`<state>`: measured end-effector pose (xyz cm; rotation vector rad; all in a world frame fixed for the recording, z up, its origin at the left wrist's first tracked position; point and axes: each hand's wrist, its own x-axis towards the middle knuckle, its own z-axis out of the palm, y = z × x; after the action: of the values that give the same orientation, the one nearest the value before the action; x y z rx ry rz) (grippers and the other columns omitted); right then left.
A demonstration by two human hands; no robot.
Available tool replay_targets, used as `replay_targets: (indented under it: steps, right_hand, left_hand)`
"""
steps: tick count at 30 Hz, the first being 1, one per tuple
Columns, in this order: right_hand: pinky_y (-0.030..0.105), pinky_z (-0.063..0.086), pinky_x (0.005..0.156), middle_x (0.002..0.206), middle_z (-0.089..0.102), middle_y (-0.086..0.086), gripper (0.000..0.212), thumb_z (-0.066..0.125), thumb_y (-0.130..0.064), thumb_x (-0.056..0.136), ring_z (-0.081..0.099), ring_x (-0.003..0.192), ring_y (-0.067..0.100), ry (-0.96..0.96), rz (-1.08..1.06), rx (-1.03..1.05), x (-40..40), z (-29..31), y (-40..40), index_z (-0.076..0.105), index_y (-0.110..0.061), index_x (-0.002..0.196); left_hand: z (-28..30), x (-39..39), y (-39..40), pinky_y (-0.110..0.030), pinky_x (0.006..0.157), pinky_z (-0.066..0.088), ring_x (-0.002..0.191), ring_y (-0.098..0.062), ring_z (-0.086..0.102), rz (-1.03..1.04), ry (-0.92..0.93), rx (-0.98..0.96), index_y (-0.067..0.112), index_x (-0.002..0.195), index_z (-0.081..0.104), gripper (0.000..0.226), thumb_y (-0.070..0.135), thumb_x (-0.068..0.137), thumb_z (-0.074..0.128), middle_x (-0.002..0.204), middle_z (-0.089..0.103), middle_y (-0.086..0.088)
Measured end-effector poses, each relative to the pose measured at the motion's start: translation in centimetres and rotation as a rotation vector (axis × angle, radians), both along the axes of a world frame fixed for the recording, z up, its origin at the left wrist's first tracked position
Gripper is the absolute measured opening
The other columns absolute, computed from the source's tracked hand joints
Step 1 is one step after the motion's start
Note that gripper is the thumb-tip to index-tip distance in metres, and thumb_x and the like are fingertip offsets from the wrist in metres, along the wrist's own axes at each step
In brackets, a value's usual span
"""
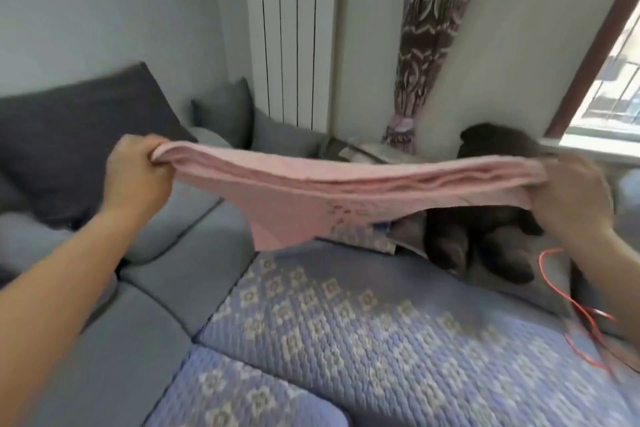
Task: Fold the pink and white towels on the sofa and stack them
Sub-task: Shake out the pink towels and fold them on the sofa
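Note:
A pink towel (346,184) is stretched in the air above the sofa, doubled into several layers with a loose flap hanging below its middle. My left hand (136,172) grips its left end with curled fingers. My right hand (576,194) grips its right end. Under the hanging flap a pale patterned cloth (360,236) lies on the sofa, partly hidden; I cannot tell whether it is the white towel.
A blue quilted cover (346,329) lies over the grey sofa (180,274). Dark and grey cushions (69,149) lean at the back left. A dark plush toy (485,236) sits at the right, beside a red cord (571,308). A radiator, a curtain and a window are behind.

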<state>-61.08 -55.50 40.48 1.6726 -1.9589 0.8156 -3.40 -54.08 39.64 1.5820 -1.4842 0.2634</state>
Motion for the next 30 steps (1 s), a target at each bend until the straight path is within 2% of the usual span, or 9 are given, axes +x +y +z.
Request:
replay_targets:
  steps: [2,7,11,14,18,20,23,26,30]
  right_hand:
    - [0.047,0.053,0.073,0.088,0.056,0.018,0.019,0.075,-0.013,0.08,0.059,0.085,0.044,0.038,0.058,0.041,-1.1,-6.3,3.2,0.073,-0.015,0.099]
    - [0.045,0.051,0.061,0.088,0.056,0.012,0.035,0.072,-0.008,0.072,0.059,0.081,0.041,0.175,0.152,0.281,-2.2,-22.8,7.6,0.071,-0.012,0.107]
    - [0.043,0.051,0.051,0.085,0.057,0.016,0.041,0.081,0.001,0.06,0.055,0.077,0.041,0.246,0.174,0.675,-2.5,-34.6,11.2,0.073,-0.008,0.099]
    - [0.036,0.044,0.051,0.089,0.055,0.01,0.035,0.079,-0.008,0.064,0.051,0.083,0.037,0.339,0.185,0.911,-2.9,-40.6,14.3,0.072,-0.015,0.097]
    - [0.035,0.039,0.055,0.089,0.05,0.008,0.031,0.073,-0.013,0.064,0.051,0.085,0.035,0.348,0.131,1.089,-3.5,-43.5,18.1,0.071,-0.02,0.095]
    - [0.036,0.041,0.055,0.09,0.049,0.009,0.039,0.073,-0.008,0.06,0.05,0.084,0.035,0.346,0.116,1.132,-4.0,-43.7,19.8,0.07,-0.019,0.098]
    - [0.036,0.038,0.055,0.085,0.049,0.01,0.046,0.076,-0.005,0.053,0.049,0.079,0.034,0.383,0.132,1.171,-5.4,-44.0,21.7,0.072,-0.016,0.097]
    - [0.034,0.044,0.064,0.091,0.044,-0.001,0.031,0.066,-0.013,0.075,0.05,0.093,0.026,0.481,0.071,1.288,-6.5,-43.3,22.0,0.068,-0.031,0.1]
    - [0.031,0.042,0.07,0.102,0.05,-0.005,0.035,0.057,-0.014,0.085,0.051,0.103,0.021,0.471,0.112,1.281,-6.2,-42.7,19.6,0.066,-0.038,0.109]
  left_hand:
    - [-8.0,0.2,2.9,-0.036,0.054,0.041,0.065,-0.02,0.055,-0.073,0.146,0.162,0.014,0.067,0.064,0.023,0.006,0.069,0.044,0.063,0.061,-0.014]
    - [-30.8,-1.3,10.2,-0.051,0.08,0.053,0.094,-0.034,0.064,0.161,1.022,0.824,0.027,0.101,0.072,0.036,0.006,0.091,0.045,0.109,0.07,-0.015]
    - [-39.5,-6.8,17.2,-0.029,0.059,0.048,0.071,-0.027,0.057,0.314,1.4,1.138,0.012,0.099,0.064,0.027,-0.004,0.097,0.042,0.087,0.058,-0.015]
    - [-44.7,-9.6,22.0,-0.027,0.056,0.045,0.068,-0.029,0.059,0.373,1.092,1.34,0.013,0.098,0.068,0.025,-0.003,0.095,0.049,0.079,0.06,-0.014]
    - [-50.4,-10.8,26.9,-0.035,0.064,0.049,0.071,-0.033,0.068,0.281,0.77,1.506,0.02,0.058,0.066,0.026,0.008,0.08,0.057,0.063,0.065,-0.008]
    - [-50.4,-11.6,28.4,-0.04,0.067,0.053,0.07,-0.033,0.067,0.259,0.785,1.47,0.01,0.059,0.067,0.029,0.033,0.073,0.059,0.062,0.067,-0.008]
    - [-46.8,-13.7,28.8,-0.038,0.071,0.051,0.078,-0.028,0.068,0.385,0.821,1.314,0.017,0.06,0.067,0.031,0.017,0.09,0.063,0.077,0.072,-0.005]
    - [-44.8,-15.1,29.4,-0.038,0.07,0.052,0.077,-0.03,0.067,0.545,0.986,1.226,0.022,0.062,0.064,0.034,0.009,0.093,0.06,0.077,0.068,-0.009]
    - [-44.2,-15.7,28.9,-0.029,0.061,0.051,0.079,-0.029,0.067,0.543,1.153,1.235,0.009,0.082,0.071,0.037,0.04,0.098,0.059,0.08,0.069,-0.008]
